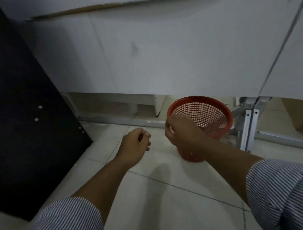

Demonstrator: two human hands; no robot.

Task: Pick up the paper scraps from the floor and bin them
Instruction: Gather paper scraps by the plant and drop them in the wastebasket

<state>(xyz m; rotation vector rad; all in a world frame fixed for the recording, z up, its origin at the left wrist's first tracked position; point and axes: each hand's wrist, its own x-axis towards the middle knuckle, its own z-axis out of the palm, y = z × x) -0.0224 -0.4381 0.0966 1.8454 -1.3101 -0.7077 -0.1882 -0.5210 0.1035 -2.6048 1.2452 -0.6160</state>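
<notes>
The head camera looks down past two forearms in rolled-up striped sleeves (285, 193) toward a pale tiled floor (164, 200).

A red mesh bin (217, 115) stands upright on the tiles, just in front of a white panel (161, 56) that fills the upper part of the picture and stops short of the floor. A white metal frame (247, 131) with bolted legs stands to the right of the bin, and a rail of it runs along the floor behind the bin. A black board (21, 115) with a few small white fittings leans at the left edge, its lower corner resting on the tiles.

The right hand (180, 129) is over the near left rim of the bin, fingers curled in with the thumb tucked against them. A small pale patch shows inside the curl, but it is too blurred to tell whether it is a paper scrap or a fingernail, so I cannot tell whether this hand grasps anything.

The left hand (136, 144) hangs above the floor to the left of the bin, apart from it and from the right hand. Its fingers are loosely clenched, and whether anything lies inside them cannot be told.

Pale blurred patches show through the mesh low inside the bin; whether they are paper scraps cannot be made out.
</notes>
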